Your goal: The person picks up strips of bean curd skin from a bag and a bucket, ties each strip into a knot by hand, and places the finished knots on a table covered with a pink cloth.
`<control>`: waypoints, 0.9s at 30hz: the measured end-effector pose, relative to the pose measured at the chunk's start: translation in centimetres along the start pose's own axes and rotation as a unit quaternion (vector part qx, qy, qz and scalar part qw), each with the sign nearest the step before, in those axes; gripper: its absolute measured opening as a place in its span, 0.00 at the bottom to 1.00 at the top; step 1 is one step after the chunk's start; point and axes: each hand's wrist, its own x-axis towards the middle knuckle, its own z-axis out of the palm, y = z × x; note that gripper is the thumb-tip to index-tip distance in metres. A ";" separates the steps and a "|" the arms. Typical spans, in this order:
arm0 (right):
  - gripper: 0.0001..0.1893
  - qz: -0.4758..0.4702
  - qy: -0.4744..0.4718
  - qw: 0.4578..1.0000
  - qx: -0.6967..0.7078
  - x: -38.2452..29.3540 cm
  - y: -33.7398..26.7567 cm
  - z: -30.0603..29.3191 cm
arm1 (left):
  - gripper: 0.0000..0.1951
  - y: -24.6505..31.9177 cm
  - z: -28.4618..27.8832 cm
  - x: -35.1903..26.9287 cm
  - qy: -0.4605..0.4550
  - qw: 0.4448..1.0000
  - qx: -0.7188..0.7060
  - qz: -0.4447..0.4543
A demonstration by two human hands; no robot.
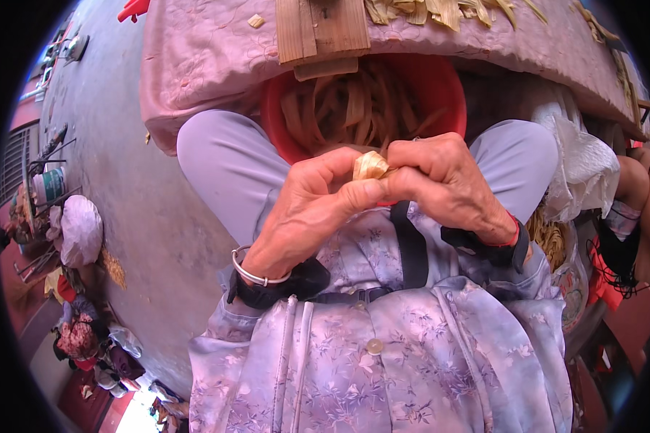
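Observation:
Between my fingertips is a small folded knot of pale, dry plant-leaf strip [370,165]. My left hand [317,197], with a silver bangle at its wrist, pinches it from the left between thumb and forefinger. From the other side my right hand [444,181] grips the strip's end, fingers curled and thumb pressed close to the left thumb. A red cord circles the right wrist. Below and beyond both hands, a red plastic tub [457,103] sits between my knees. Long, flat, tan leaf strips [357,105] lie loosely coiled in it.
A table with a pink quilted cloth [211,59] stands ahead, bearing a wooden board [323,32] that overhangs the tub and several loose strips [444,12]. At right are a white sack [579,162], bundled strips [550,235] and another person's leg [631,178]. A plastic bag [81,230] lies left.

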 end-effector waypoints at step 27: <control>0.14 0.194 0.038 0.895 0.400 0.0 -0.1 -0.7 | 0.10 1.7 1.0 -0.6 0.061 0.983 0.164 0.048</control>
